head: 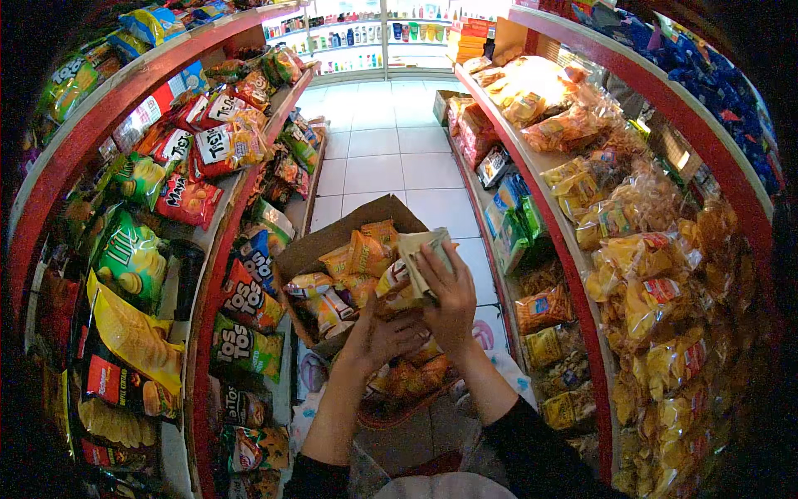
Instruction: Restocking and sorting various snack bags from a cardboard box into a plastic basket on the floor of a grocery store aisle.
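My right hand grips a folded pale cloth over the far right part of an open cardboard box. Just left of it, my left hand is spread, palm towards the box, and seems to hold nothing. Orange snack packets lie in the box, with white and yellow packets beside them at its left. Nearer me, below both hands, more orange-brown snack packets sit in a container whose rim is partly hidden by my wrists.
Red-edged shelves with chip bags curve along the left. On the right, another red-edged shelf holds clear bags of snacks. White floor tiles lead to a lit display of bottles.
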`<state>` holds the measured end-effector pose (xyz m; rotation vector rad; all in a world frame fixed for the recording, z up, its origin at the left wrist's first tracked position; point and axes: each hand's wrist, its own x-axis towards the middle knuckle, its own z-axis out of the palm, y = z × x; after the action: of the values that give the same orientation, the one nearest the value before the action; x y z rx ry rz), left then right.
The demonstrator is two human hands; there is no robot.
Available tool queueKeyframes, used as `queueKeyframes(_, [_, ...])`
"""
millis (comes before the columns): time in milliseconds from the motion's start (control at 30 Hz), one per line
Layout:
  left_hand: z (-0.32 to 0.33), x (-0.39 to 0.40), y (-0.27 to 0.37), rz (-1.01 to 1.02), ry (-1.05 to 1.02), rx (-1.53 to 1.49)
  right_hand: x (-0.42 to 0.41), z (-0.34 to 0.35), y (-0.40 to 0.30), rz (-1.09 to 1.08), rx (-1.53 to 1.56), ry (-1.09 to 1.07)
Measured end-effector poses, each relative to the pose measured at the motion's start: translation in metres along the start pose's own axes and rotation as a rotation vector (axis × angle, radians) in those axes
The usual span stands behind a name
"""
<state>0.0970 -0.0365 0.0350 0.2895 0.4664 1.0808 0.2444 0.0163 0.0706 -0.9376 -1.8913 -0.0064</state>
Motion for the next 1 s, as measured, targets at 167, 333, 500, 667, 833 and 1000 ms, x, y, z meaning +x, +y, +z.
queueKeyframes(167, [-0.017,0.007,-0.010,0.313,0.156,0.085,-0.004,0.009,-0.017,-0.120,0.062,-0.103])
queueKeyframes(333, [-0.017,0.006,-0.015,0.527,0.203,0.063,-0.017,0.026,-0.022,-0.200,0.057,-0.213])
queueKeyframes(500, [-0.062,0.022,-0.009,0.432,0.239,-0.100,-0.021,0.027,-0.019,-0.193,0.186,-0.237])
queueKeyframes(667, [-0.058,0.016,0.001,0.403,-0.006,-0.311,-0.024,0.023,-0.020,-0.308,0.221,-0.327])
queueKeyframes(833, [-0.092,0.026,0.010,0.370,-0.281,-0.557,-0.022,0.031,-0.032,-0.199,0.273,-0.212])
queueKeyframes(1000, [0.005,0.009,-0.002,0.404,0.156,-0.208,-0.003,0.014,-0.009,-0.050,0.190,-0.078])
